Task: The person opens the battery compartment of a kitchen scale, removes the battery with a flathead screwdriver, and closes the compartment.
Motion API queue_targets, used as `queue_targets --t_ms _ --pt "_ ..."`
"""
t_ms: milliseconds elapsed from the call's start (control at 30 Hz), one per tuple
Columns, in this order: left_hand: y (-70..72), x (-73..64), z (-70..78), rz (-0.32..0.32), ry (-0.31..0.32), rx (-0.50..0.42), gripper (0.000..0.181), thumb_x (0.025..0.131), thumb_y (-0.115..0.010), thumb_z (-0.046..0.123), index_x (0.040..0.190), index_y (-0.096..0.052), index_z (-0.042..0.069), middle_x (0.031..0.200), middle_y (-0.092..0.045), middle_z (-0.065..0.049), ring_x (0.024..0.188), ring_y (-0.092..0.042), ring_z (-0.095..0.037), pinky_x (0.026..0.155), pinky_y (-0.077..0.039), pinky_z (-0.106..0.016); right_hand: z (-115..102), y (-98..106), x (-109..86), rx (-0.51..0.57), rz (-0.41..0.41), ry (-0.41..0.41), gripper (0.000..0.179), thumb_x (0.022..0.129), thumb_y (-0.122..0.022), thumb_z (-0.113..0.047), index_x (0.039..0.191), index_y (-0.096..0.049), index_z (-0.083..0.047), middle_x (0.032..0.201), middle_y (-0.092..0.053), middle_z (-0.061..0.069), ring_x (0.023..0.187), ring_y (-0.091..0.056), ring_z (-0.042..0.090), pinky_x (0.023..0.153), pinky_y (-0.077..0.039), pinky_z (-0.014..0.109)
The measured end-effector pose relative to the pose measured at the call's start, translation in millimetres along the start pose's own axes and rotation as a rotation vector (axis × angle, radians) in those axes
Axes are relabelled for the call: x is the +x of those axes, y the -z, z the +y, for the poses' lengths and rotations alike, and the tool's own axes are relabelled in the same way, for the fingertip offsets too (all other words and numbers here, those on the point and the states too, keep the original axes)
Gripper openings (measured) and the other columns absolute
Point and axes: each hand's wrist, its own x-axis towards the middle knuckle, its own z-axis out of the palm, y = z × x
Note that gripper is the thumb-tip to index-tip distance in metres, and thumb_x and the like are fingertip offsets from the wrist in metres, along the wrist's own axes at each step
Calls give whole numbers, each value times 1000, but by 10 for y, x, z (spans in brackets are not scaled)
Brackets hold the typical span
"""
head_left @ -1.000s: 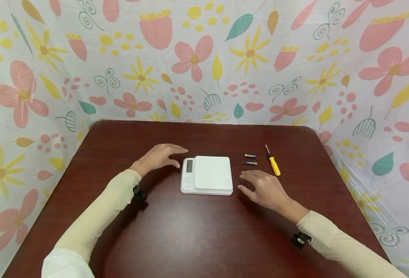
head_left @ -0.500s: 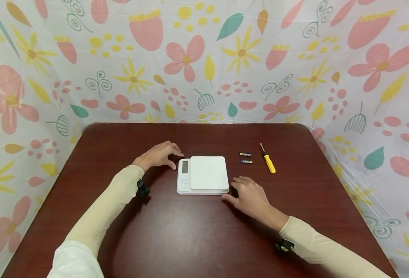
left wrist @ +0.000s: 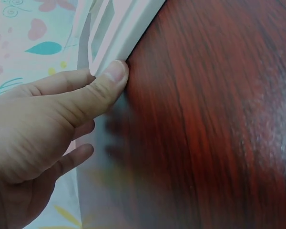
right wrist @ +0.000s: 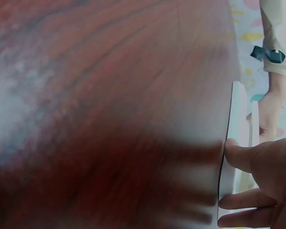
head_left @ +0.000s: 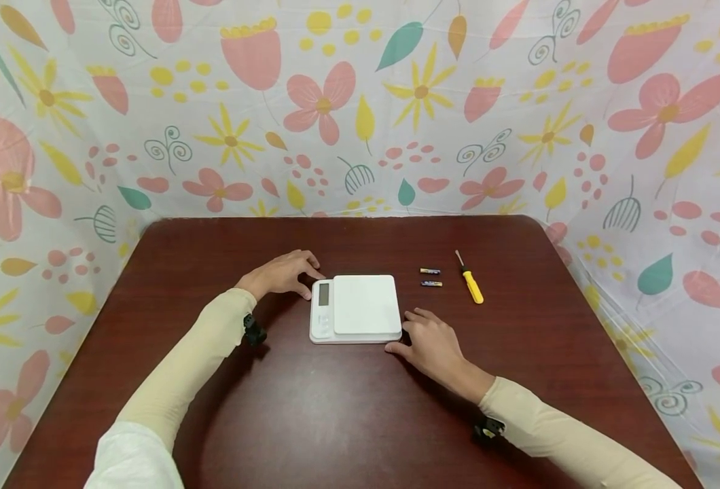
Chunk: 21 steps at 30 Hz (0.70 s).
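A white digital kitchen scale (head_left: 366, 304) lies flat on the dark red-brown table (head_left: 311, 421), its small display at the left end. My left hand (head_left: 280, 274) pinches the far left corner between thumb and index finger; the left wrist view shows the thumb (left wrist: 115, 71) against the scale's side, the other fingers bent behind. At the near right corner, my right hand (head_left: 432, 343) holds the scale with its thumb at the front edge and fingers along the right side. In the right wrist view, the thumb (right wrist: 238, 153) and two fingertips meet the scale's edge.
Two small batteries, an upper battery (head_left: 430, 271) and a lower battery (head_left: 431, 284), lie right of the scale. Beyond them is a yellow-handled screwdriver (head_left: 472, 285). A flower-patterned cloth (head_left: 360, 136) hangs around the table's back and sides.
My right hand has moved left from beside the scale onto its near right corner. My left hand has closed in on the far left corner. The head view has shifted slightly.
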Motion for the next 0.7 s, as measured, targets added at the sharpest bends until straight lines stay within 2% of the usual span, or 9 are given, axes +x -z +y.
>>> queue_targets --t_ms 233,533,700 --pt "-55 17 -70 42 -18 -75 47 82 -86 23 126 -75 13 131 -61 -10 120 -52 -29 101 -51 -42 -4 -44 11 11 50 12 40 81 -84 -47 89 -80 -8 117 -74 17 118 -66 33 88 -61 49" --pt "-99 -42 -124 101 -84 -126 43 81 -86 21 121 -76 8 121 -65 -10 112 -55 -28 97 -50 -43 -23 -99 -1 28 102 19 38 84 -83 -46 86 -79 -8 113 -75 16 114 -68 32 90 -60 47" --pt "-151 -61 -159 123 -110 -143 44 81 -85 23 121 -76 7 120 -65 -10 111 -56 -27 96 -50 -42 -13 -86 1 112 105 -15 37 82 -86 -41 89 -79 -6 113 -75 14 114 -67 31 92 -59 48"
